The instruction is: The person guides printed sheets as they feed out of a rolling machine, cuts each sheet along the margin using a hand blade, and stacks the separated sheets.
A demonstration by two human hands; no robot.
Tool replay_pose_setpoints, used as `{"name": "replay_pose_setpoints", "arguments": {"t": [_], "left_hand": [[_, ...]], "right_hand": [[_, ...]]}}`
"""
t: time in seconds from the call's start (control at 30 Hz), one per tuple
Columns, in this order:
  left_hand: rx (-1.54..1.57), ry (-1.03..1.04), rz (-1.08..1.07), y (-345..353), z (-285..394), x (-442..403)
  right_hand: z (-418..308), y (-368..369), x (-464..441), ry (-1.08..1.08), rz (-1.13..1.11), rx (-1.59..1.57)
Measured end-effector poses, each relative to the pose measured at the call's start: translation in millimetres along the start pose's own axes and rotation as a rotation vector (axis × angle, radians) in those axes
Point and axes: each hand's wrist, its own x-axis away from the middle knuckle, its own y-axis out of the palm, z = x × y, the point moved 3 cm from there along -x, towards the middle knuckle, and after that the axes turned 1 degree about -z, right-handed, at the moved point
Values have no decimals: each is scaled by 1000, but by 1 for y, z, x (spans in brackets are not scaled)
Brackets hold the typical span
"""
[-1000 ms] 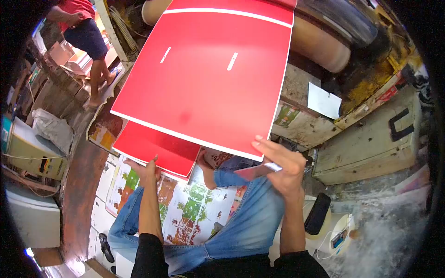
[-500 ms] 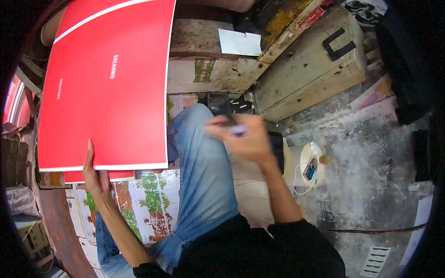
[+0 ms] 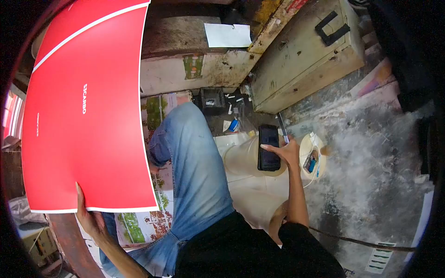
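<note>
My left hand (image 3: 90, 222) is closed on the lower edge of a large red printed sheet (image 3: 106, 139) with white lettering, thumb on top and fingers underneath. The sheet bows and covers part of the floor to my left. Over to the right, my right hand (image 3: 289, 152) has a slim cutter knife (image 3: 282, 129) in its grip, its dark blade pointing away from me and a purplish part by the fingers. The thumb of that hand reaches across a black phone (image 3: 269, 153), which lies on a cream round container (image 3: 243, 155). Whether the fingers also grip the phone is hidden.
A cream round stool-like top (image 3: 306, 144) holds a white cable and small items. Beyond stand a metal cabinet (image 3: 301, 60) and a white paper (image 3: 227, 35) on a ledge. Small scraps and a blue piece (image 3: 233, 124) lie near a dark box (image 3: 213, 99).
My right hand has moved right and down with the cutter knife, from beside my knee to the phone. The red sheet has shifted left and down with my left hand.
</note>
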Motion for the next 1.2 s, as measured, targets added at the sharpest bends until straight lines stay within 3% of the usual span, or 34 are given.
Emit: {"name": "replay_pose_setpoints", "arguments": {"t": [0.07,0.17,0.3,0.37,0.47,0.63,0.73,0.8,0.9,1.03,1.2], "left_hand": [[-31,-15,17,-3,2,11],[-82,3,107,7,9,25],[-123,-32,153,-7,9,42],[-115,-48,173,-16,10,48],[-111,-15,145,-17,15,52],[-77,-79,123,-33,15,58],[-59,-107,145,-40,19,62],[-46,-135,167,-42,21,66],[-73,-143,233,-45,19,71],[-145,-145,253,-73,19,82],[-174,-115,270,-85,13,97]], "right_hand": [[3,-7,-5,96,-140,41],[-9,-26,3,280,-155,-9],[-19,-11,29,55,-85,122],[-15,6,32,69,-193,69],[-49,6,44,175,-164,293],[-55,12,42,177,-82,364],[-45,-5,33,224,-153,185],[-14,-16,20,246,-37,-89],[-1,-24,13,447,-330,-323],[5,-19,11,450,-407,-425],[-1,-13,11,311,-317,-274]]}}
